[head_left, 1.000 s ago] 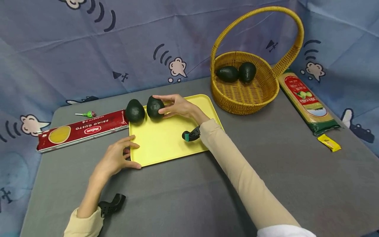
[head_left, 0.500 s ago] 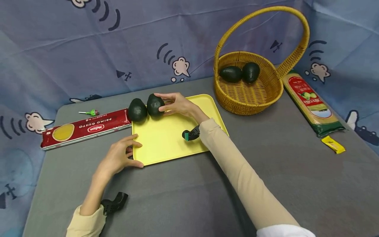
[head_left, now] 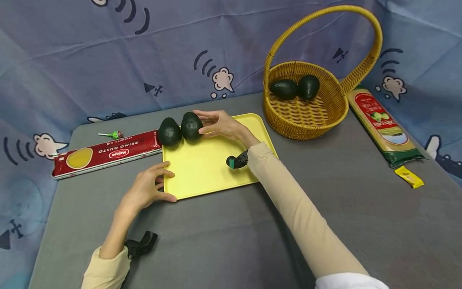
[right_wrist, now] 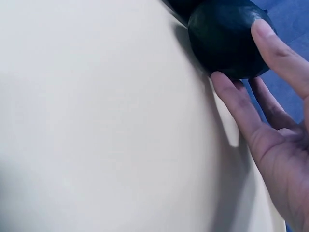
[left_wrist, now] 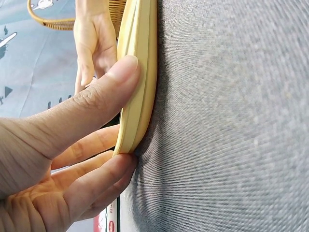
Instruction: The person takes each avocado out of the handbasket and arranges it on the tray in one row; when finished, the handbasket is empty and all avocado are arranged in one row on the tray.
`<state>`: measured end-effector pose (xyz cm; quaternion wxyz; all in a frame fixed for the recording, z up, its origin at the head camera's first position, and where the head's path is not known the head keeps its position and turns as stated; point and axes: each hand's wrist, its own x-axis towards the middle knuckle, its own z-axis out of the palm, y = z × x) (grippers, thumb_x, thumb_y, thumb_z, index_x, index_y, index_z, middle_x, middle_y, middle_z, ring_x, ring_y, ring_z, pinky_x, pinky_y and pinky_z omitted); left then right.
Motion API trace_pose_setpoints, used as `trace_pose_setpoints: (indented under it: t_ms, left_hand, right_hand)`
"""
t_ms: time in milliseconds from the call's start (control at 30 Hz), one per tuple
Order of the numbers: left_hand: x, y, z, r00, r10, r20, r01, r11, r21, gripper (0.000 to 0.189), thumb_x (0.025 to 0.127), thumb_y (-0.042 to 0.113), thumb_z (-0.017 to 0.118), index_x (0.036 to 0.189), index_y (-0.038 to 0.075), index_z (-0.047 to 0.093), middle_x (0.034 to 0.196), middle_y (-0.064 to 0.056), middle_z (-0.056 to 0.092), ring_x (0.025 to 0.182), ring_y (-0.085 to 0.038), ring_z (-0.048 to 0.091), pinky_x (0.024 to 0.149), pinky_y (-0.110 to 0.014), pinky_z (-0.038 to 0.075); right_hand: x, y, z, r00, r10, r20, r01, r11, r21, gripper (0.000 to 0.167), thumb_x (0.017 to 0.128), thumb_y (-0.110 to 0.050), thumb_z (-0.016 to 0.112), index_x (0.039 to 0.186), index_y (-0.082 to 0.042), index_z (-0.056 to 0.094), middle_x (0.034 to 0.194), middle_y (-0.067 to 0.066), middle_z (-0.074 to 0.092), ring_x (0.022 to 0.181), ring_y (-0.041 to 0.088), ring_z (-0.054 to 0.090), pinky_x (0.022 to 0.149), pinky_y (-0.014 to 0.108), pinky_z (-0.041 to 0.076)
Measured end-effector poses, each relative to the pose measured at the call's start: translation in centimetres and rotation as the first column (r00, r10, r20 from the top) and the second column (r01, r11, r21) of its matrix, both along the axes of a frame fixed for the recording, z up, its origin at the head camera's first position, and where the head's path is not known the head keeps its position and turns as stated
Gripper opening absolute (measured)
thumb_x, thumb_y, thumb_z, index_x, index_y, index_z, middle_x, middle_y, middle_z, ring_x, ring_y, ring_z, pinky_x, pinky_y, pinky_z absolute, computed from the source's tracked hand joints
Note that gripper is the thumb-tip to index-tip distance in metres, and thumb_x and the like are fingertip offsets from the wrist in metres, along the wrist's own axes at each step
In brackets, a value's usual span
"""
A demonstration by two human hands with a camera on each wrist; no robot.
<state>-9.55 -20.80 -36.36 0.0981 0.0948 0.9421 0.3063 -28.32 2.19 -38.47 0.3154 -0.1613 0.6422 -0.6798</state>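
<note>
Left hand point(head_left: 143, 189) grips yellow tray point(head_left: 207, 170) near its corner.
Your right hand point(head_left: 224, 127) touches an avocado point(head_left: 190, 127) beside a second avocado point(head_left: 169, 132); cannot tell whether grasped or released.

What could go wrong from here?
1. The right avocado may roll: the right hand has its fingertips only at one side of it, so a nudge could push it into the left avocado.
2. The left avocado hides the far-left corner of the yellow tray, next to the red spaghetti pack; a bump might send it off.
3. The left hand holds the near-left corner; pulling could shift both.
</note>
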Motion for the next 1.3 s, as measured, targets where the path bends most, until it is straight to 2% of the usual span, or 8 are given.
trace_pose_setpoints:
  t_ms: [333,533,767,1033,1167,1300]
  left_hand:
    - [0.0,0.2,0.1,1.000,0.000,0.014,0.000,1.000,0.027,0.060,0.061,0.012,0.091,0.113,-0.007,0.066,0.144,-0.024,0.042,0.102,-0.036,0.058,0.079,-0.037,0.058]
    - [0.0,0.2,0.2,1.000,0.001,0.013,-0.001,1.000,0.022,0.060,0.062,0.012,0.090,0.114,-0.007,0.066,0.144,-0.024,0.041,0.102,-0.036,0.059,0.079,-0.037,0.058]
    - [0.1,0.1,0.2,1.000,-0.001,0.013,0.001,1.000,0.021,0.060,0.062,0.012,0.090,0.114,-0.007,0.066,0.144,-0.024,0.041,0.102,-0.036,0.059,0.079,-0.038,0.058]
    - [0.1,0.1,0.2,1.000,-0.008,-0.001,0.008,1.000,0.008,0.060,0.061,0.013,0.091,0.113,-0.006,0.067,0.143,-0.024,0.043,0.100,-0.035,0.060,0.077,-0.037,0.059]
    - [0.1,0.1,0.1,1.000,-0.016,-0.007,0.016,1.000,0.025,0.061,0.060,0.013,0.091,0.112,-0.007,0.067,0.142,-0.025,0.043,0.103,-0.037,0.060,0.078,-0.037,0.058]
    - [0.1,0.1,0.0,0.999,-0.025,-0.024,0.026,0.999,0.034,0.061,0.060,0.012,0.091,0.111,-0.008,0.067,0.141,-0.026,0.043,0.102,-0.038,0.060,0.077,-0.037,0.058]
  right_hand:
    - [-0.3,1.4,0.6,1.000,-0.010,0.015,0.011,0.999,-0.045,0.063,0.088,0.010,0.060,0.145,-0.011,0.043,0.147,0.012,0.041,0.123,0.030,0.051,0.096,0.043,0.051]
    - [-0.2,2.9,1.7,0.998,-0.061,-0.003,0.061,0.995,-0.085,0.060,0.089,0.012,0.058,0.144,-0.004,0.043,0.149,0.018,0.037,0.129,0.037,0.044,0.100,0.047,0.046]
    - [0.8,4.9,3.1,0.995,-0.087,-0.039,0.082,0.991,-0.108,0.058,0.088,0.014,0.058,0.142,-0.001,0.045,0.145,0.015,0.045,0.130,0.040,0.041,0.101,0.050,0.044]
    - [2.4,8.4,5.0,0.989,-0.084,-0.119,0.075,0.994,-0.079,0.057,0.089,0.013,0.058,0.142,0.001,0.043,0.143,0.015,0.047,0.130,0.038,0.042,0.094,0.038,0.052]
    - [3.0,10.3,5.6,0.983,-0.077,-0.164,0.066,0.995,-0.076,0.057,0.088,0.013,0.059,0.142,0.001,0.044,0.142,0.014,0.048,0.129,0.034,0.045,0.093,0.038,0.053]
    - [3.5,12.4,6.0,0.982,-0.074,-0.175,0.058,0.994,-0.096,0.057,0.087,0.013,0.061,0.141,-0.003,0.047,0.141,0.011,0.050,0.128,0.030,0.047,0.092,0.038,0.053]
